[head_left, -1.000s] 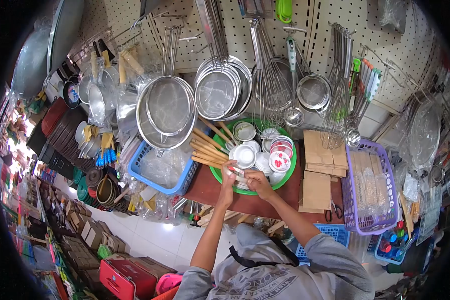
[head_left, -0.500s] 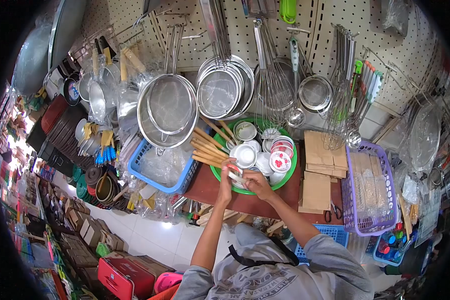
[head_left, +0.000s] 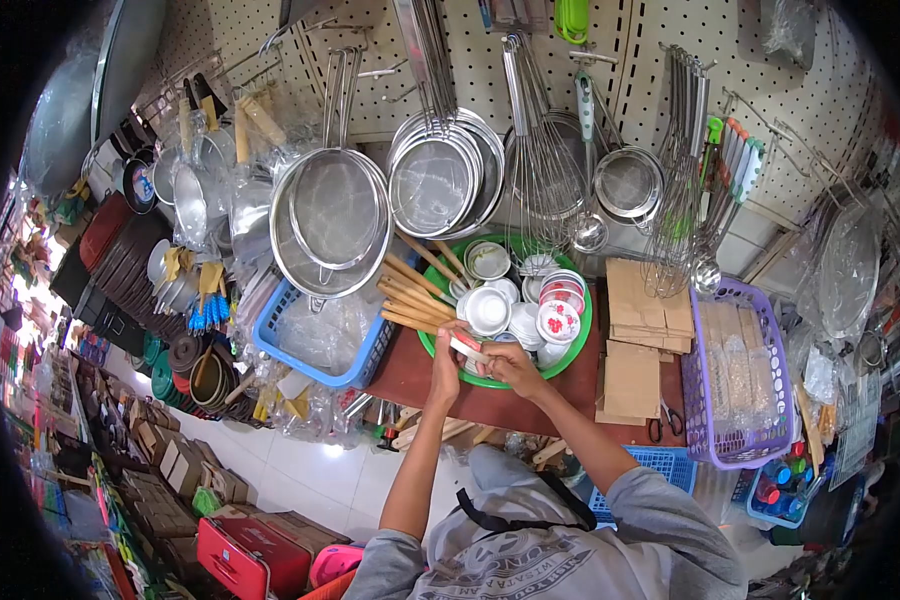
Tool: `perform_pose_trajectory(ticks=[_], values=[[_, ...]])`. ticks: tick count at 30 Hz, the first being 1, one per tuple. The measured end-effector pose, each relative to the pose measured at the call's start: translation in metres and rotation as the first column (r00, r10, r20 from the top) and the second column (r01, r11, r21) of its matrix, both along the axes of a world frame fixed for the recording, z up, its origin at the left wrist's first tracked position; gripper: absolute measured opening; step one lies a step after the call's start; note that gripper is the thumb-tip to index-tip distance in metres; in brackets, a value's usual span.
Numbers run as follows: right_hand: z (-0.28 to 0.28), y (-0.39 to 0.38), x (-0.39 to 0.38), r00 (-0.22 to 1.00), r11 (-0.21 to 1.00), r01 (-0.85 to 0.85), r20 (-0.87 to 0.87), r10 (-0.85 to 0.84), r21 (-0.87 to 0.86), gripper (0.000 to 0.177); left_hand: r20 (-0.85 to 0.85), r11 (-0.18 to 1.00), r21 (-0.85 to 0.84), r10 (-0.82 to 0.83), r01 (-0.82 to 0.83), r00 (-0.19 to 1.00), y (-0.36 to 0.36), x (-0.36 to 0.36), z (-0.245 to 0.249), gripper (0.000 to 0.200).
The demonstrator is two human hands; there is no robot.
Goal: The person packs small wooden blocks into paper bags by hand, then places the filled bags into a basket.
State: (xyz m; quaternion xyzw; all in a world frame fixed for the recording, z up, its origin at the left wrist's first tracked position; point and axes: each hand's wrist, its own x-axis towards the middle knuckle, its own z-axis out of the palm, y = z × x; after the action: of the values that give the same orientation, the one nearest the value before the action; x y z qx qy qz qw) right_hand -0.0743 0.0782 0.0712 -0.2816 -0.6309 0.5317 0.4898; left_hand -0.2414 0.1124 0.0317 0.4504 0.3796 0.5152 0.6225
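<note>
My left hand [head_left: 445, 368] is closed around one side of a small white dish [head_left: 469, 349], seen tilted and nearly edge-on, with a bit of red showing. My right hand [head_left: 511, 369] pinches the same dish from the other side. Both hands are over the near edge of a green basin [head_left: 587, 325]. Inside the basin lie several small white bowls [head_left: 488, 311] and a stack of dishes with red flowers [head_left: 558, 322]. Wooden handles [head_left: 415, 301] stick out over its left rim. My fingers hide part of the dish.
A blue basket [head_left: 342, 379] with clear plastic stands left of the basin. To the right are cardboard pieces [head_left: 632, 381], black scissors [head_left: 667, 421] and a purple basket [head_left: 736, 459] of packed goods. Strainers [head_left: 330, 210] and whisks [head_left: 540, 170] hang low on the pegboard ahead.
The dish has tipped slightly between my hands, and its white rim shows more plainly. Both hands stay at nearly the same spot; the whole view has shifted very slightly.
</note>
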Motion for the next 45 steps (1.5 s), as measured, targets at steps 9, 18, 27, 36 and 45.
perform_pose_trajectory(ticks=[9, 18, 27, 36, 45], values=[[-0.044, 0.014, 0.012, 0.993, 0.985, -0.012, -0.114, -0.008, -0.174, 0.029, -0.348, 0.973, 0.226, 0.033, 0.049, 0.937, -0.013, 0.006, 0.026, 0.051], [-0.030, 0.010, 0.010, 0.997, 0.980, -0.030, -0.078, 0.015, -0.195, 0.028, -0.148, 0.998, 0.050, -0.022, 0.029, 0.989, -0.011, 0.003, 0.010, 0.062], [-0.046, 0.014, 0.005, 0.985, 0.979, 0.039, -0.159, -0.072, -0.201, 0.028, -0.336, 0.946, 0.325, 0.114, 0.001, 0.935, -0.014, 0.014, 0.017, 0.061], [-0.025, 0.009, 0.006, 0.998, 0.994, -0.012, -0.067, 0.004, -0.108, 0.025, -0.025, 0.991, 0.133, -0.006, 0.010, 1.000, -0.007, 0.006, 0.005, 0.050], [-0.035, 0.012, 0.008, 0.997, 0.972, -0.047, -0.064, 0.033, -0.232, 0.029, -0.331, 0.934, 0.356, 0.144, -0.018, 0.932, -0.007, 0.010, 0.007, 0.050]])
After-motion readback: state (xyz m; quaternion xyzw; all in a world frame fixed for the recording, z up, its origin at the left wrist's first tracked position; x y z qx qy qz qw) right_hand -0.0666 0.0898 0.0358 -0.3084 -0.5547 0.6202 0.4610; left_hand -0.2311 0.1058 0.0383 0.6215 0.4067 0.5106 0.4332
